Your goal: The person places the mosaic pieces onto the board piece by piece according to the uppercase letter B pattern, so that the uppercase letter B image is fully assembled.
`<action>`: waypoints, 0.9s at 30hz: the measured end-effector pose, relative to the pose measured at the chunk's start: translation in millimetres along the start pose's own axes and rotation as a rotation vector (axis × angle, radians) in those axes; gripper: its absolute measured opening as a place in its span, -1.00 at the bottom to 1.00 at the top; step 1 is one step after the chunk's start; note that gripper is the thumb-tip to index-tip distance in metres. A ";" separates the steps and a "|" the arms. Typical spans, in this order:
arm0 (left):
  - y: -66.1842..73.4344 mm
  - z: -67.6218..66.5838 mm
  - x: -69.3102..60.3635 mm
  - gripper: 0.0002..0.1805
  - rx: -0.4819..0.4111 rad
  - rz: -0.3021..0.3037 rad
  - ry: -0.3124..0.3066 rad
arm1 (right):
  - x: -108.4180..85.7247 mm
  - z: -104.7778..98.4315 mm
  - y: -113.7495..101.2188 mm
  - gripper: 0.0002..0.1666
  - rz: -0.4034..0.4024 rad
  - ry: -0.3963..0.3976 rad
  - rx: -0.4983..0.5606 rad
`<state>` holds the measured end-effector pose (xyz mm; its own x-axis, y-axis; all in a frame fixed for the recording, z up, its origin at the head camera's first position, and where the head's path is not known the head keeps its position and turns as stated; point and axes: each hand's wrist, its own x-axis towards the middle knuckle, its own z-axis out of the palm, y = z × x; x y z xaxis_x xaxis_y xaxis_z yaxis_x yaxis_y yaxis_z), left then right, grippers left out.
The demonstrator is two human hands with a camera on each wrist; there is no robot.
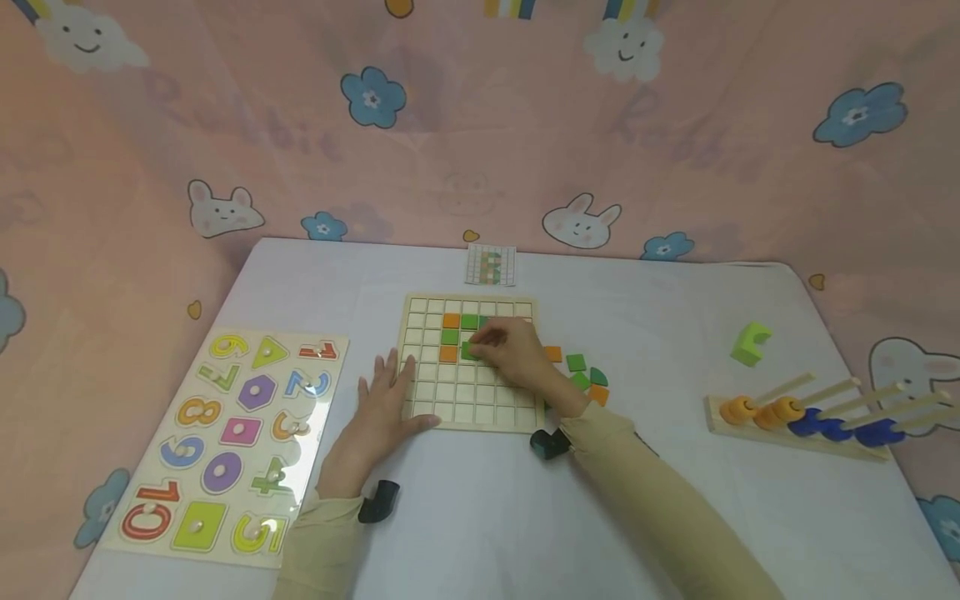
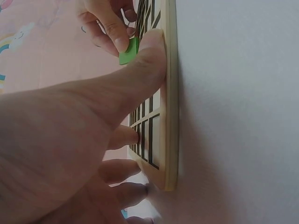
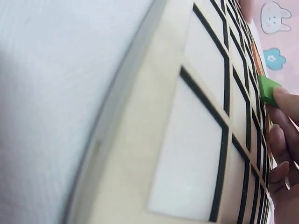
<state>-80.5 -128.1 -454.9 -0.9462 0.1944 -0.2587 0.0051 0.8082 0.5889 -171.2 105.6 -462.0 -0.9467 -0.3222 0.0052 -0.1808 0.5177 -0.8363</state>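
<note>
My right hand pinches a green square tile between thumb and fingers, over the wooden grid board. In the head view the tile sits beside an orange tile in the board. A green tile and another orange tile lie above that one in the same column, with a green tile to the right. My left hand is spread with fingers extended, touching the board's left side and near corner; its thumb rests on the rim. The right hand hides part of the board.
Several loose orange and green tiles lie right of the board. A small pattern card is behind it. At left lies a number-and-shape puzzle. A peg stand with rings and a green notched block are at right.
</note>
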 end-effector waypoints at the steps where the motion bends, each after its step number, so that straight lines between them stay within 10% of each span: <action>1: 0.1 -0.1 0.0 0.12 -0.001 0.001 -0.001 | 0.0 0.9 -0.4 -0.89 0.002 -0.006 -0.010; 15: 2.1 -1.0 -2.4 0.11 -0.018 0.007 -0.003 | -2.2 -1.2 1.9 -0.84 -0.011 -0.022 -0.150; 27: 2.6 -1.4 -2.1 0.12 -0.007 0.005 0.012 | -22.6 -53.4 25.8 -0.57 0.027 -0.055 -0.131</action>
<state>-78.9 -127.2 -451.7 -0.9500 0.1913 -0.2467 0.0072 0.8034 0.5954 -168.8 168.6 -454.4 -0.9363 -0.3478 -0.0495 -0.1921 0.6249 -0.7568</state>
